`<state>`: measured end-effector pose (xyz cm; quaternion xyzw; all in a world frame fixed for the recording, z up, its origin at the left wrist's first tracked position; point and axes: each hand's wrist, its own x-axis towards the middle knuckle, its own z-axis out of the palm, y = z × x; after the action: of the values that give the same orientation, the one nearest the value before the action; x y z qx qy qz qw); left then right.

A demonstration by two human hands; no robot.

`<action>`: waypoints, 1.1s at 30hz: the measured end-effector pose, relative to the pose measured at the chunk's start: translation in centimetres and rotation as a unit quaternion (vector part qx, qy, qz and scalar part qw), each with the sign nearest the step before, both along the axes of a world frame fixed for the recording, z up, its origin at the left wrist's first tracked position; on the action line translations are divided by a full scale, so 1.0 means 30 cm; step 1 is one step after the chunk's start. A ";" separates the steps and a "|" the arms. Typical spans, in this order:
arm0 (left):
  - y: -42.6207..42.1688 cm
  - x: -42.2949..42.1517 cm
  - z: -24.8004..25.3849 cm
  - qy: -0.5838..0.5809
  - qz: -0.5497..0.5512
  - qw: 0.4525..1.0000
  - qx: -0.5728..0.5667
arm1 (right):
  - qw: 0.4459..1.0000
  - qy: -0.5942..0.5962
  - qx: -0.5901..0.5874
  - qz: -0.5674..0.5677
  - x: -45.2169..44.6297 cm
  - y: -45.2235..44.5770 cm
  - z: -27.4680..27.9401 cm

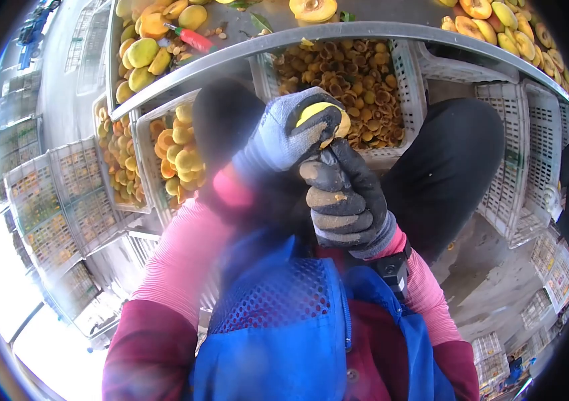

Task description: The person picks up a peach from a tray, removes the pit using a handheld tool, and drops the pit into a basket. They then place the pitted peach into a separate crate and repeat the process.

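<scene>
My left hand, in a grey and black glove, is closed round a yellow peach whose cut flesh shows on its right side. Just below it, my right hand is curled into a fist in a dark, stained glove, its thumb and forefinger against the underside of the fruit. A thin dark piece shows between those fingers, but what it is stays hidden. Beneath both hands stands a crate full of brown-orange peach scraps. A red-handled tool lies on the metal table among the fruit.
The metal table's rim curves across in front of me. Peach halves are heaped at its right, whole peaches at its left. A crate of peaches stands by my left knee. Stacked white crates stand right.
</scene>
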<state>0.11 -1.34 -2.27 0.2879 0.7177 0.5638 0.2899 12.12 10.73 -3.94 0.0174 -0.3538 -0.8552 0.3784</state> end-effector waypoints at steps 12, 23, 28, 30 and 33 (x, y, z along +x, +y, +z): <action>-0.074 0.201 -0.135 -0.194 0.355 0.905 0.133 | 0.973 -0.030 0.223 -0.041 -0.001 0.037 -0.057; -0.630 0.035 0.109 0.232 0.206 0.761 -0.570 | 0.906 -0.056 0.419 0.019 -0.017 0.047 -0.072; -0.215 -0.217 0.138 0.243 0.256 0.882 -0.314 | 0.814 -0.113 0.567 0.057 -0.056 0.041 -0.024; -0.038 -0.358 0.162 0.329 0.225 0.858 -0.325 | 0.790 -0.146 0.594 0.039 -0.052 0.040 -0.040; 0.110 -0.586 0.084 0.343 0.152 0.809 -0.452 | 0.732 -0.172 0.658 0.029 -0.061 0.055 -0.038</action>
<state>-17.48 1.97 0.26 0.1864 0.9789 0.0771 0.0333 10.28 12.38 -5.08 0.4196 0.2391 -0.8451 0.2294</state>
